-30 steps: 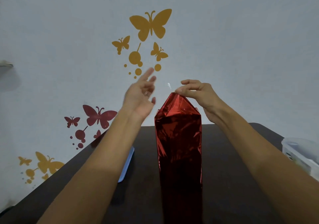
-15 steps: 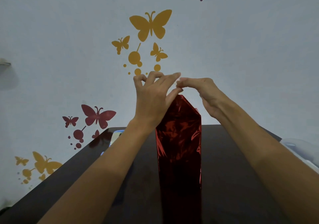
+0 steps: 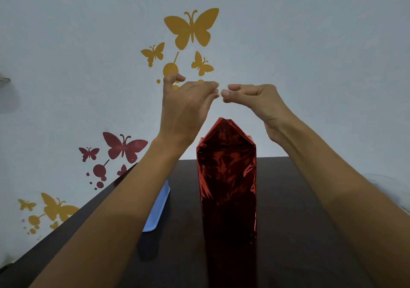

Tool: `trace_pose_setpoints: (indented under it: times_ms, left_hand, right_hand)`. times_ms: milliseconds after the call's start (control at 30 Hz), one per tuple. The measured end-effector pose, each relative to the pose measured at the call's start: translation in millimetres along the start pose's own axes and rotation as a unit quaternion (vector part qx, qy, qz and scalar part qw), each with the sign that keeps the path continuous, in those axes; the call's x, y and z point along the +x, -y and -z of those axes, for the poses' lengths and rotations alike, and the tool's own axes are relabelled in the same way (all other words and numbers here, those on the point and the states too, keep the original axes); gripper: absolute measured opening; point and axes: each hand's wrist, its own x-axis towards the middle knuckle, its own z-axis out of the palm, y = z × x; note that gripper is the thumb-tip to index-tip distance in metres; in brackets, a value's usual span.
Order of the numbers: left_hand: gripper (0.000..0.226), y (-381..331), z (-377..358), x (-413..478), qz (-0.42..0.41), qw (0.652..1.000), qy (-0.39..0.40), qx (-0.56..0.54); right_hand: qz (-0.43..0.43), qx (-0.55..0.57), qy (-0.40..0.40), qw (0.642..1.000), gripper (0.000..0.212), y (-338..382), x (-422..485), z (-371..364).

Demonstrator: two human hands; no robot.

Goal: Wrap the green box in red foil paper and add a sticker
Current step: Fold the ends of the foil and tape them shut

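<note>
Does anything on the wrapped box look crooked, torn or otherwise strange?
The foil-wrapped box stands upright, its red foil wrinkled, and its top flap sticks up in a point, not folded flat. No tear shows. Left hand and right hand hover above it.

Tall box sheathed in shiny, crinkled red foil paper [image 3: 226, 176]. Stands upright on end, mid-table, on dark wooden table [image 3: 288, 199]. Top folded to a peaked point; side creases sharp.

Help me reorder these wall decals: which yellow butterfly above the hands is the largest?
The topmost yellow butterfly: its wings spread far wider than those of the left small butterfly and the right small butterfly beneath it.
</note>
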Motion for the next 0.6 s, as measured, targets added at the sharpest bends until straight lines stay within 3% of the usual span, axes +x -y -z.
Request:
trace_pose_setpoints:
  times_ms: [67,133,200,267,333,433,533,600]
  left_hand:
    - [0.019,0,9,2,0.169,0.979,-0.005,-0.112]
    - [0.023,4,20,1,0.340,0.913,-0.014,-0.226]
    - [0.033,4,30,-1,0.434,0.841,0.013,-0.323]
    - [0.050,-4,38,-6,0.459,0.790,0.037,-0.406]
    - [0.072,-13,42,-18,0.422,0.796,0.034,-0.433]
    - [0.100,-26,36,-39,0.360,0.817,0.068,-0.445]
    - [0.110,-30,17,-50,0.346,0.837,0.107,-0.411]
    - [0.115,-25,6,-48,0.367,0.832,0.118,-0.400]
  right_hand:
    - [0.014,0.011,-0.016,1.000,0.020,-3,-2,4]
    - [0.025,-0.013,-0.005,1.000,0.035,-13,-6,13]
    - [0.000,-0.082,0.055,0.995,0.064,-28,-11,21]
    - [-0.050,-0.129,0.117,0.983,0.084,-41,-18,20]
    - [-0.063,-0.128,0.127,0.982,0.079,-52,-20,13]
    - [-0.039,-0.066,0.079,0.994,0.045,-62,-18,2]
    - [-0.062,-0.075,0.039,0.994,0.062,-69,-15,-4]
    - [-0.092,-0.082,0.031,0.992,0.074,-73,-15,-6]
